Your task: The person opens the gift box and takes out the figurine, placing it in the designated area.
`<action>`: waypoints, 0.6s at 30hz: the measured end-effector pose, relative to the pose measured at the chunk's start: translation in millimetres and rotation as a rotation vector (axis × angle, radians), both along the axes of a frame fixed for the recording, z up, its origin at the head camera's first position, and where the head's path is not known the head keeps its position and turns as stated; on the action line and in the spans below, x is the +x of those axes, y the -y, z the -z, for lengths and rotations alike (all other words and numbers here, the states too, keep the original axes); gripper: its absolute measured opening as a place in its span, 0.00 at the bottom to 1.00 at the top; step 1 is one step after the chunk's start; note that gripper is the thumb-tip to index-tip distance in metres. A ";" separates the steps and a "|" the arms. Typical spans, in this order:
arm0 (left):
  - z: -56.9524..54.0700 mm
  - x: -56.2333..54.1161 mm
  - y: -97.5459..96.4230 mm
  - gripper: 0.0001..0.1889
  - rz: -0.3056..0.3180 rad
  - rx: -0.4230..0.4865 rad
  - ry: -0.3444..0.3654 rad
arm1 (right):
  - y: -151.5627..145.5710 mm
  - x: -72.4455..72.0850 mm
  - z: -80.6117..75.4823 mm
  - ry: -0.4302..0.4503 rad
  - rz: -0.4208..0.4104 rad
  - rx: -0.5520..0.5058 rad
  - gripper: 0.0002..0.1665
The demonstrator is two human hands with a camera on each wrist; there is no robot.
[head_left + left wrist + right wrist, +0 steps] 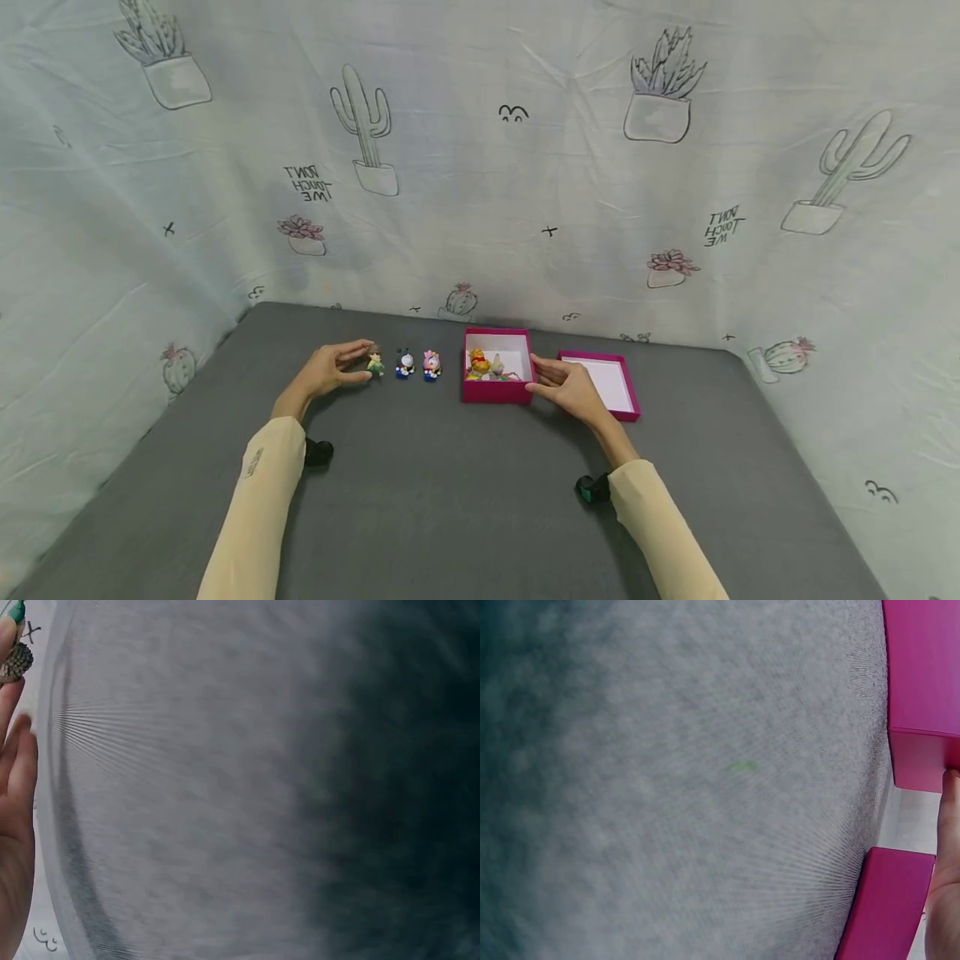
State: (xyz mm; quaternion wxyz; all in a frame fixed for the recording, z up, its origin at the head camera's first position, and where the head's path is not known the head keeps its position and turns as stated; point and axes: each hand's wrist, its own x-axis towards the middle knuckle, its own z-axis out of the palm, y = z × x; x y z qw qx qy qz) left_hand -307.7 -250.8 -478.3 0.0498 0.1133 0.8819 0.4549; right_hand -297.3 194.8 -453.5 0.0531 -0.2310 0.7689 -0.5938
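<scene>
My left hand [324,369] is at a small figurine [375,362] with brown hair and green clothing, pinching it between fingers and thumb. Part of that figurine's rough brown top shows at the left wrist view's edge. Beside it stand a blue-and-white figurine [405,364] and a pink-and-blue figurine [432,365]. My right hand [572,388] touches the right side of an open magenta box [497,392], its thumb at the near corner. Inside the box lie a yellow bear figurine [478,362] in red and other small colourful figures, partly hidden by the front wall.
The box's magenta lid [609,385], white inside, lies upturned to the right of the box, behind my right hand. A grey table [435,492] carries everything. Behind it hangs a pale cloth [465,167] printed with cacti.
</scene>
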 end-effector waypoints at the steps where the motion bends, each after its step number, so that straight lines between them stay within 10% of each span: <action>1: 0.8 1.1 0.7 0.35 -0.005 -0.036 -0.015 | 0.5 0.2 0.0 0.000 0.001 0.003 0.33; 18: 4.0 -3.9 3.4 0.35 0.065 -0.064 -0.005 | 1.2 -0.3 -4.0 0.013 0.006 0.015 0.33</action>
